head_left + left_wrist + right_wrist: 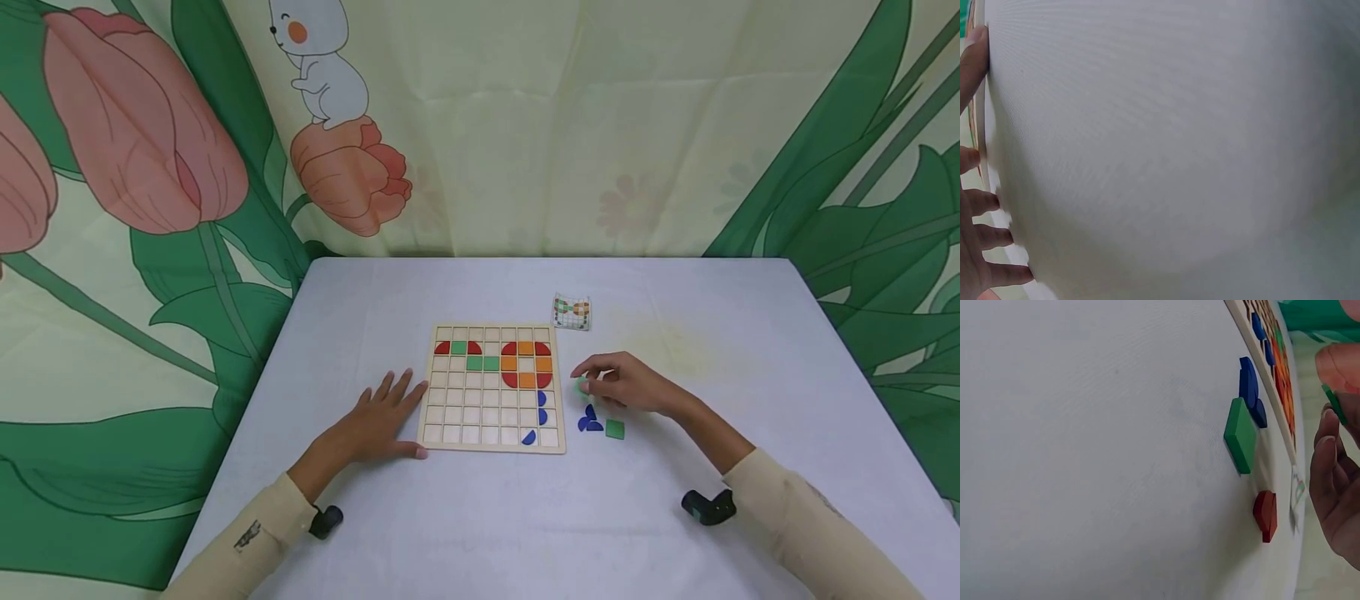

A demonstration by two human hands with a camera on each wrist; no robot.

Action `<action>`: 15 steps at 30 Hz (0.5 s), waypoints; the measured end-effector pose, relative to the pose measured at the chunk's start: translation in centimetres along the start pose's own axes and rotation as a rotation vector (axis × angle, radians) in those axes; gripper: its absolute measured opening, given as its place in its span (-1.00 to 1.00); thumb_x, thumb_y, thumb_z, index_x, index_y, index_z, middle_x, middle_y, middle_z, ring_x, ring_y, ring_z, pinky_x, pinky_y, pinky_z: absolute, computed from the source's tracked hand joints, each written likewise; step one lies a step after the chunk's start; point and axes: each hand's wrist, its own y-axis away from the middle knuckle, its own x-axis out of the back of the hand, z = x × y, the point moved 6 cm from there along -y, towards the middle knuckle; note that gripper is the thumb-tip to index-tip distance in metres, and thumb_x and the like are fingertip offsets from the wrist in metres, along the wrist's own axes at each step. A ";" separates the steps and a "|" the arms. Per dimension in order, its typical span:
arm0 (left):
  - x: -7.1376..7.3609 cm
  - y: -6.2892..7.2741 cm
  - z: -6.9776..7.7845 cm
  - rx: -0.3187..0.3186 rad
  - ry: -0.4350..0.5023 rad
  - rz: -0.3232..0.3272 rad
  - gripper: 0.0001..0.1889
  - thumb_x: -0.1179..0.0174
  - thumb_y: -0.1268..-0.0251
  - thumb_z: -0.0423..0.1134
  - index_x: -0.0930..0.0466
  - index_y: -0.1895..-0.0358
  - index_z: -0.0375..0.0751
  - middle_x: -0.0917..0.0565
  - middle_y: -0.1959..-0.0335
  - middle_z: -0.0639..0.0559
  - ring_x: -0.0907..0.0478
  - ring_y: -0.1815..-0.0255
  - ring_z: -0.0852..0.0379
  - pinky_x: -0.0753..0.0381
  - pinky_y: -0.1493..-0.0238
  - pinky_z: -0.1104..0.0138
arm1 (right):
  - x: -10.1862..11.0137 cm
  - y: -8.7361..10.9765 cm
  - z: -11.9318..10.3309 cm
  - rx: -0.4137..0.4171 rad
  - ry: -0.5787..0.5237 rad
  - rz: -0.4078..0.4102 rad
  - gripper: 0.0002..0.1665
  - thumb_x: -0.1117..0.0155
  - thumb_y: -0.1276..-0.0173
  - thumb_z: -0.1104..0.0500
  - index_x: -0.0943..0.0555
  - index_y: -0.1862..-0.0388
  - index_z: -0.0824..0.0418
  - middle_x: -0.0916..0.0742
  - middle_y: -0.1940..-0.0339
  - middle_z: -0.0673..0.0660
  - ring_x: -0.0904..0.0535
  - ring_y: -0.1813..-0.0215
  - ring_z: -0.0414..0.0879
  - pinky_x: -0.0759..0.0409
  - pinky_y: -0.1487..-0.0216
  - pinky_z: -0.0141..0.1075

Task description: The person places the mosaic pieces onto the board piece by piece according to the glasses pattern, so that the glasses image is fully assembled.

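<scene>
A wooden grid board (491, 450) lies on the table, with red quarter-round, orange square, green square and blue half-round pieces in some cells. My left hand (382, 422) rests with spread fingers on the table, thumb and fingertips at the board's left edge. Right of the board, my right hand (630, 385) pinches a green square tile (1334, 403) between thumb and fingers, above the tabletop. Below that hand lie several blue pieces (591, 423) in a small cluster and another green tile (615, 429). Red pieces (1265, 514) show in the right wrist view; the hand hides them in the head view.
A small printed pattern card (572, 312) lies behind the board's back right corner. White cloth covers the table (480, 533). A curtain with tulips and a white animal (333, 83) hangs behind it. Both wrists carry small black cameras (708, 507).
</scene>
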 end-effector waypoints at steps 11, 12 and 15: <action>-0.1 -0.1 -0.1 0.006 0.003 0.004 0.16 -0.26 -0.05 0.49 0.04 -0.64 0.01 0.09 -0.66 -0.20 0.17 -0.64 -0.37 -0.09 -0.43 -0.37 | -1.9 -2.9 -2.7 0.063 -0.019 -0.082 -0.65 -0.30 -0.45 0.15 -0.66 -0.15 0.24 -0.64 0.27 0.14 -0.53 0.43 -0.04 -0.50 0.47 -0.35; -0.2 -0.1 -0.1 0.004 0.004 0.006 0.16 -0.26 -0.05 0.48 0.03 -0.64 0.00 0.08 -0.66 -0.21 0.16 -0.64 -0.37 -0.10 -0.42 -0.37 | -2.1 -3.1 -2.9 0.077 -0.019 -0.091 -0.65 -0.32 -0.43 0.16 -0.66 -0.14 0.25 -0.65 0.26 0.15 -0.53 0.43 -0.04 -0.51 0.47 -0.35; -0.1 0.0 0.0 0.007 0.009 0.003 0.17 -0.28 -0.04 0.47 0.04 -0.64 0.00 0.08 -0.66 -0.20 0.17 -0.64 -0.37 -0.10 -0.43 -0.37 | -2.6 -3.9 -3.5 0.114 -0.013 -0.123 -0.62 -0.38 -0.39 0.15 -0.67 -0.13 0.27 -0.64 0.26 0.14 -0.54 0.44 -0.07 -0.53 0.45 -0.35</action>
